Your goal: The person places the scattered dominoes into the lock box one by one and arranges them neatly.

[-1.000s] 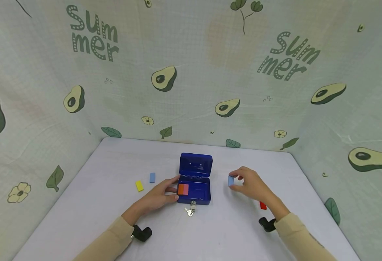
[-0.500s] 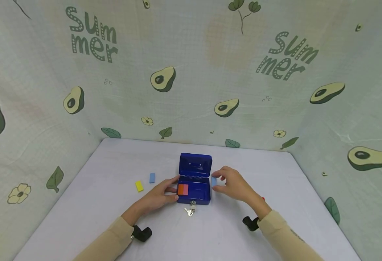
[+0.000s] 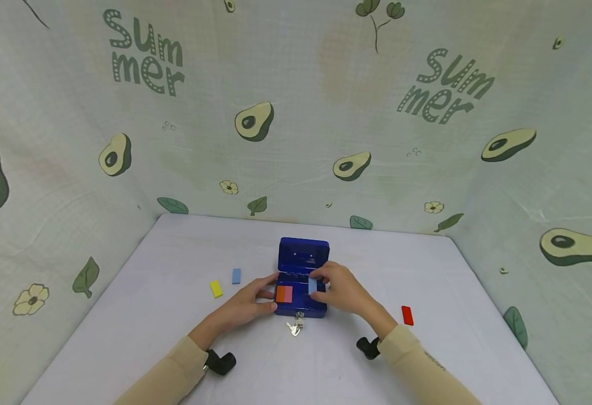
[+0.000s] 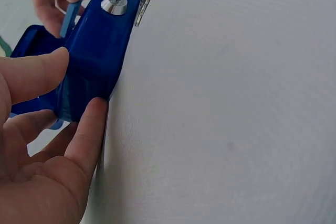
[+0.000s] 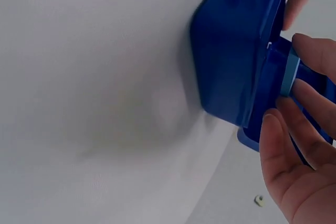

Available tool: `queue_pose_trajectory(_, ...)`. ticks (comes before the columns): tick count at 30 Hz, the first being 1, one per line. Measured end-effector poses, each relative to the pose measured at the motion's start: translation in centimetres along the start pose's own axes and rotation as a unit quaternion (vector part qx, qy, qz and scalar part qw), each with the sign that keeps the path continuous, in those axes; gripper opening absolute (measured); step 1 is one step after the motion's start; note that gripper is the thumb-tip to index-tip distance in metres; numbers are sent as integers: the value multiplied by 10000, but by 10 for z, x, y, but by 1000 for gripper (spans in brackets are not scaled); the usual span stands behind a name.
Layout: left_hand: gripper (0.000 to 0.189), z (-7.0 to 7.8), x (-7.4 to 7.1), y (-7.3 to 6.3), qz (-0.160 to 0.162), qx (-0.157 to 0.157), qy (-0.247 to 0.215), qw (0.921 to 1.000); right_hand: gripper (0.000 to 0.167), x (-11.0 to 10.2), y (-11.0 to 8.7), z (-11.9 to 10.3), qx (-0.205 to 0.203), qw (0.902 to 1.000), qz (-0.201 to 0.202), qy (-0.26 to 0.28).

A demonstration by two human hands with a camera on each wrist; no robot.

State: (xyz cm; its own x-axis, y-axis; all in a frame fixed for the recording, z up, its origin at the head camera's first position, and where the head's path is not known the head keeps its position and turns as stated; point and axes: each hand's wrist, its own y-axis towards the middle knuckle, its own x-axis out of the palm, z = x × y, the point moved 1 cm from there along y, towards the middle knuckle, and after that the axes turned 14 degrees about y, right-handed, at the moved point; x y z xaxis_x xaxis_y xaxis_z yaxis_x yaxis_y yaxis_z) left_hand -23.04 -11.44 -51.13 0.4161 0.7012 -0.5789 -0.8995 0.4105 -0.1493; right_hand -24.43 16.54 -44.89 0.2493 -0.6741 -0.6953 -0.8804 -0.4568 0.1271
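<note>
A small dark blue cash box (image 3: 301, 313) stands on the table with its lid (image 3: 303, 255) raised. My left hand (image 3: 247, 301) grips the box's left side, thumb and fingers set against the wall, as the left wrist view also shows. Over the right part of the box, my right hand (image 3: 343, 288) pinches a light blue block (image 3: 312, 286) by its two ends. In the right wrist view this block (image 5: 290, 72) is at rim height, above the interior. An orange block (image 3: 280, 293) and a pink block (image 3: 288, 294) lie side by side at the box's left.
Left of the box lie a yellow block (image 3: 216, 289) and another light blue block (image 3: 236, 275). A red block (image 3: 407, 315) lies to the right, near my right forearm. Keys (image 3: 294, 327) hang from the front lock. A printed cloth (image 3: 296, 129) walls the table's back and sides.
My right hand has carried the light blue block leftward, from beside the box to over its interior. The red block is fully uncovered now. My left hand has stayed put on the box.
</note>
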Motion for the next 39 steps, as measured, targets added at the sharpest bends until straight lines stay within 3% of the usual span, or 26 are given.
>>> queue_pose_trajectory(22,78,0,-2,-2,-80,48,-102,9999,37,34,15,0,-204,9992,-180,-309)
queue_pose_trajectory(39,77,0,0,2,-4,91,3,10000,35,43,24,3,-150,9975,-178,-667)
